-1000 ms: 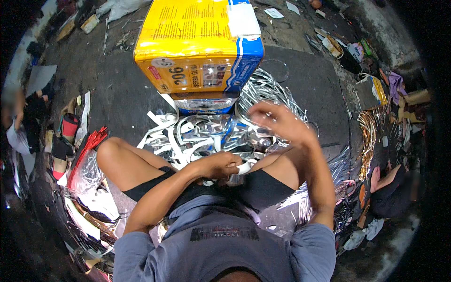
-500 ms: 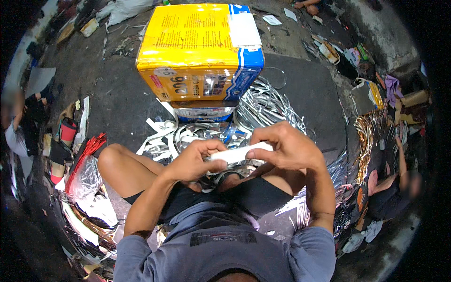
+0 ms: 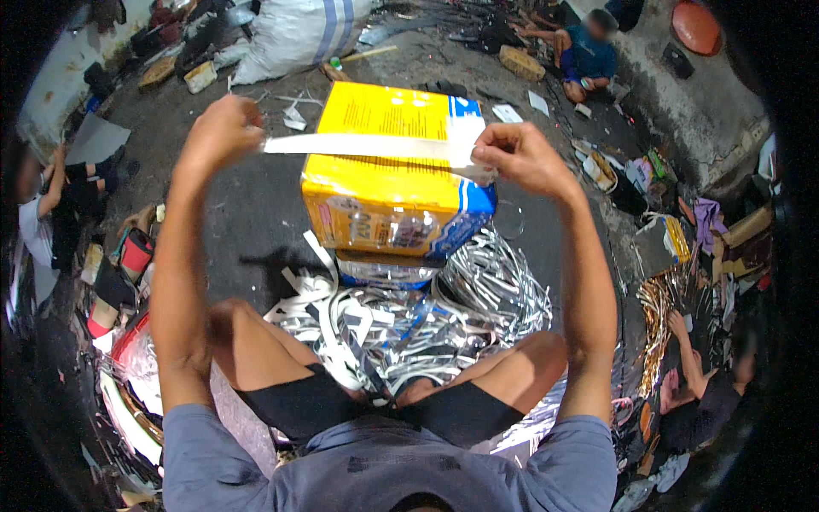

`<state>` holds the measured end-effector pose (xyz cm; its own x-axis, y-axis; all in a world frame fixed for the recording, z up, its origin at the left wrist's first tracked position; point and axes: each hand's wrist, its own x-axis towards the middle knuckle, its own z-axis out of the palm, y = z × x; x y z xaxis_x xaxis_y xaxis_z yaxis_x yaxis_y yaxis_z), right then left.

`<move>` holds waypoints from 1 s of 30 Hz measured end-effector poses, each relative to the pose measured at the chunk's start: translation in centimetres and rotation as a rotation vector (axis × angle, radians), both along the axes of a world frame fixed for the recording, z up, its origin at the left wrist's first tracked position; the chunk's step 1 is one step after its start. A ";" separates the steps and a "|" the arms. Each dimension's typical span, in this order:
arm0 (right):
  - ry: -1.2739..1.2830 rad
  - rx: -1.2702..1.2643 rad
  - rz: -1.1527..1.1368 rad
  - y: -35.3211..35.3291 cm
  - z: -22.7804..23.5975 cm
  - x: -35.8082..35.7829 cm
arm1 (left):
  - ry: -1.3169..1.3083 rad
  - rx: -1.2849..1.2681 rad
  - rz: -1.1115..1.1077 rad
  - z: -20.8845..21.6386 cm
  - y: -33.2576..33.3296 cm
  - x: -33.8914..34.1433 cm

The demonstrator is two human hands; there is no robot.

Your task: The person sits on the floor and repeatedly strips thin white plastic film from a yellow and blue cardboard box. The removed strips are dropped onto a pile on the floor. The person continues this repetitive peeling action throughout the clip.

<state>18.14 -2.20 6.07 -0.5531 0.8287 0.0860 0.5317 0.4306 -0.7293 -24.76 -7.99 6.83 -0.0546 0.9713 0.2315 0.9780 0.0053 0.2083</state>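
A flat white strip (image 3: 363,145) is stretched level between my two hands, above the top of a yellow and blue box (image 3: 375,183). My left hand (image 3: 223,132), slightly blurred, is closed at the strip's left end. At the other end my right hand (image 3: 518,158) pinches the strip between thumb and fingers, close to the box's right side. The box rests on something mostly hidden beneath it. Between the box and my crossed legs lies a tangled heap of white and silvery strips (image 3: 397,320).
A large white sack (image 3: 294,38) stands at the back. Other people sit at the far right (image 3: 589,60), the right edge and the left edge. A bundle of brownish strips (image 3: 655,333) lies to my right, and red and black scraps (image 3: 136,252) lie to my left.
My hands have moved up, away from me and wide apart. The white piece, compact between them before, is now pulled out long. The view has shifted, so the box appears lower.
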 end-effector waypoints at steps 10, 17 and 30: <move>-0.007 0.362 -0.322 -0.1 -3.3 -2.0 | -0.677 0.112 -0.647 -6.5 6.8 21.7; -0.131 0.517 -0.286 -2.3 -2.7 -0.1 | -0.719 0.186 -0.657 -6.8 6.0 21.9; -0.089 0.639 -0.050 -1.4 -3.6 2.0 | -0.810 0.028 -0.678 -7.1 6.3 22.1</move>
<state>20.16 -3.57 2.43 -0.5431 0.6539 0.5268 0.6087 0.7387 -0.2894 -2.64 -1.68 -0.30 0.3492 0.8514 0.3914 0.3430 -0.5049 0.7921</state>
